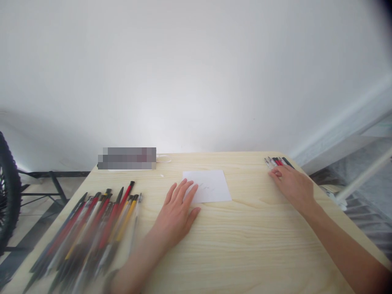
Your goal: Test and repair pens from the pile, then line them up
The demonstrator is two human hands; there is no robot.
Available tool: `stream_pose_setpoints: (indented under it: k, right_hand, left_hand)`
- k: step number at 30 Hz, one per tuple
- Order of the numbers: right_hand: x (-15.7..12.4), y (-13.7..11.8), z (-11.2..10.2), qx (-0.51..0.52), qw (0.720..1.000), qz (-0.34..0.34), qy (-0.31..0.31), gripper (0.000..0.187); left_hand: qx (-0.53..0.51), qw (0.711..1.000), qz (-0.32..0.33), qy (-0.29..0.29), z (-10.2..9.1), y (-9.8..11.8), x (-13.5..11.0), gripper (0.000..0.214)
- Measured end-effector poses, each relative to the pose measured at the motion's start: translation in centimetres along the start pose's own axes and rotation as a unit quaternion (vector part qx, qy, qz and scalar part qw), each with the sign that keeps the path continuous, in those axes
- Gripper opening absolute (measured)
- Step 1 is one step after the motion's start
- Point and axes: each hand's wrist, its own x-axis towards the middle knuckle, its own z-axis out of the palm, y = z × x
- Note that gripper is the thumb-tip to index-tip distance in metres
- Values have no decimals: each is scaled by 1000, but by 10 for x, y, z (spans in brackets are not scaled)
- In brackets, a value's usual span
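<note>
My left hand (180, 208) lies with fingers spread, its fingertips on the left edge of a white sheet of paper (216, 185) with faint pen marks. At the far right of the table, my right hand (290, 183) is closed, thumb and fingers pinched at the near end of a clear pen (268, 162). That pen lies beside a short row of red and black pens (278, 161), partly hidden behind the hand. Left of my left forearm, a large spread of pens (101, 220) in red, yellow, black and clear is blurred towards the near side.
A pixelated, unreadable object (127, 158) is at the table's back left, with a thin white loop (164, 159) beside it. The wooden table (245, 241) meets a white wall (196, 81). A bicycle wheel (7, 196) stands left, and a pale pole (364, 175) slants at the right.
</note>
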Motion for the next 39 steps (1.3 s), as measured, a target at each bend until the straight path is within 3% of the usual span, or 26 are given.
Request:
stream_pose_setpoints:
  k: [3, 6, 10, 13, 17, 27, 31, 34, 36, 39]
  right_hand:
    - [-8, -17, 2, 18, 999, -45, 0, 26]
    - [-17, -38, 3, 61, 996, -68, -3, 28]
    - [-23, -51, 6, 100, 993, -60, -17, 26]
    - [-24, -50, 9, 130, 991, -36, -25, 24]
    - [-25, -48, 10, 152, 988, -22, -26, 24]
    - [-27, -53, 5, 146, 989, -16, -29, 26]
    - [-27, -51, 6, 146, 989, -22, -30, 26]
    - [-27, -51, 8, 149, 988, -14, -34, 26]
    - [-29, -52, 8, 159, 987, -5, -27, 28]
    - [-33, -60, 4, 193, 981, -27, -10, 35]
  left_hand:
    - [15, 999, -49, 14, -21, 4, -1, 46]
    - [56, 989, -134, 2, -45, -6, 1, 46]
    - [119, 963, -238, -35, -69, -44, 2, 49]
    - [110, 943, -310, -55, -80, -76, 0, 58]
    - [114, 922, -365, -60, -90, -100, -1, 64]
    - [204, 916, -335, -80, -83, -105, 1, 56]
    - [186, 924, -329, -51, -81, -106, -3, 57]
    - [157, 932, -325, -34, -85, -100, -10, 48]
    - [152, 939, -303, -53, -87, -92, -16, 34]
    - [151, 948, -267, -80, -90, -78, -24, 33]
